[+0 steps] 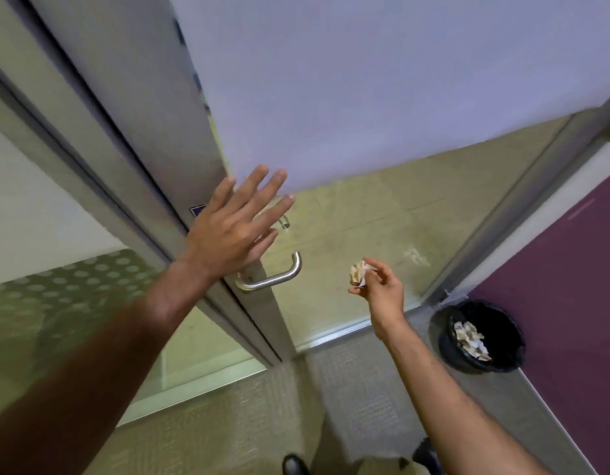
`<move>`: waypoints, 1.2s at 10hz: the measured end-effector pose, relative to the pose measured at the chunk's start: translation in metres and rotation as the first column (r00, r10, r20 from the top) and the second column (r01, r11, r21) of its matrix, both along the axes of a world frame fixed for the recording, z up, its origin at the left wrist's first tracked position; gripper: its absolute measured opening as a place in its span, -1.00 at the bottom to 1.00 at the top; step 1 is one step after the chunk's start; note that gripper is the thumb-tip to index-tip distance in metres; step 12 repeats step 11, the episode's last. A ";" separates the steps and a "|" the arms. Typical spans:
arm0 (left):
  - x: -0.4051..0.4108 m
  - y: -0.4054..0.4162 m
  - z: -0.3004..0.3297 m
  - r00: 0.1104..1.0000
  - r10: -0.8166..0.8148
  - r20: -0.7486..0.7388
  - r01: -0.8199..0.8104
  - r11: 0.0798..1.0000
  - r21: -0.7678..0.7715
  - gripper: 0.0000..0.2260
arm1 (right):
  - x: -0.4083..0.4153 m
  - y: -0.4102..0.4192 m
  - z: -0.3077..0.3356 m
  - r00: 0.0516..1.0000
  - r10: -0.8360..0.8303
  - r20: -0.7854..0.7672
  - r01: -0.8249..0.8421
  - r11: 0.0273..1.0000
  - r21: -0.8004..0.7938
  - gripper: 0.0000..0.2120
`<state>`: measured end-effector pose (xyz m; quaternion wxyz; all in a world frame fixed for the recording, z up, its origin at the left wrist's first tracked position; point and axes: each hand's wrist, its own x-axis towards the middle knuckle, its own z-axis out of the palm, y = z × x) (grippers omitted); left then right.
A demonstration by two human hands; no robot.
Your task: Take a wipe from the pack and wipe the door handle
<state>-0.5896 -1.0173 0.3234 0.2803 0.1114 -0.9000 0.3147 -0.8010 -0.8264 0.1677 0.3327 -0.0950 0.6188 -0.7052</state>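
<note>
- Right hand [379, 289]: fingertips pinched on a crumpled wipe [358, 274], wad sticking up and left past the fingers. Hand raised in the air, touching neither door nor handle.
- Left hand [233, 231]: flat and spread wide, palm laid on the door edge [207, 186] just above the handle plate. Holds nothing; reads as bracing the door.
- Wipe: balled and creased, pale with a tan cast. Judged light, limp, likely damp; no stiffness to push with, so the fingers behind it must supply the pressure. Best spread over the fingertips or wrapped round the bar, not dabbed as a ball.
- Door handle [272, 277]: brushed-metal lever, a round bar bent back to the door at its free end. Smooth, rigid, probably slick under a wet wipe. Take the straight run of the bar, then the bend.
- Relation: handle lies between the two hands, just below the left palm, near the wipe but apart from it, to the wipe's left.
- Pack: not in view.
- Further out: a black bin [481, 335] on the floor at the right wall, crumpled wipes of the same sort inside. Shoe tips at the bottom edge.
</note>
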 end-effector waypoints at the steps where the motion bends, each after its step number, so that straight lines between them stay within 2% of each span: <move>1: -0.060 0.047 -0.030 0.999 -0.039 -0.035 0.047 0.969 0.244 -0.35 | -0.065 0.052 -0.005 0.999 -0.045 0.027 0.044 0.999 0.021 -0.75; 2: -0.140 0.105 -0.069 0.997 -0.070 -0.019 0.070 0.881 0.468 -0.30 | -0.144 0.110 -0.013 0.989 -0.149 -0.009 0.149 0.985 0.084 -0.82; 3: -0.227 0.165 -0.110 0.998 -0.064 0.006 0.043 0.745 0.666 -0.23 | -0.224 0.168 -0.026 0.978 -0.183 -0.104 0.201 0.957 0.209 -0.83; 4: -0.312 0.205 -0.152 0.996 -0.093 0.015 0.047 0.631 0.774 -0.20 | -0.300 0.217 -0.051 0.978 -0.156 -0.137 0.194 0.921 0.337 -0.79; 5: -0.374 0.228 -0.193 0.991 -0.125 0.053 0.031 0.587 0.809 -0.20 | -0.354 0.246 -0.086 0.971 -0.141 -0.194 0.215 0.867 0.449 -0.78; 7: -0.501 0.258 -0.327 0.957 -0.239 0.164 -0.039 0.455 0.890 -0.19 | -0.449 0.274 -0.218 0.979 -0.111 -0.173 0.193 0.781 0.594 -0.86; 9: -0.564 0.276 -0.484 0.917 -0.308 0.254 -0.109 0.418 0.902 -0.19 | -0.498 0.277 -0.381 0.996 -0.064 -0.056 0.085 0.740 0.667 -0.74; 10: -0.563 0.270 -0.523 0.927 -0.294 0.233 -0.092 0.424 0.901 -0.21 | -0.513 0.278 -0.424 1.000 -0.008 -0.008 0.011 0.742 0.671 -0.59; 11: -0.555 0.261 -0.522 0.927 -0.265 0.265 -0.132 0.432 0.892 -0.20 | -0.509 0.271 -0.415 0.981 0.112 -0.156 0.025 0.731 0.682 -0.59; 12: -0.555 0.261 -0.522 0.927 -0.265 0.265 -0.132 0.432 0.892 -0.20 | -0.509 0.271 -0.415 0.981 0.112 -0.156 0.025 0.731 0.682 -0.59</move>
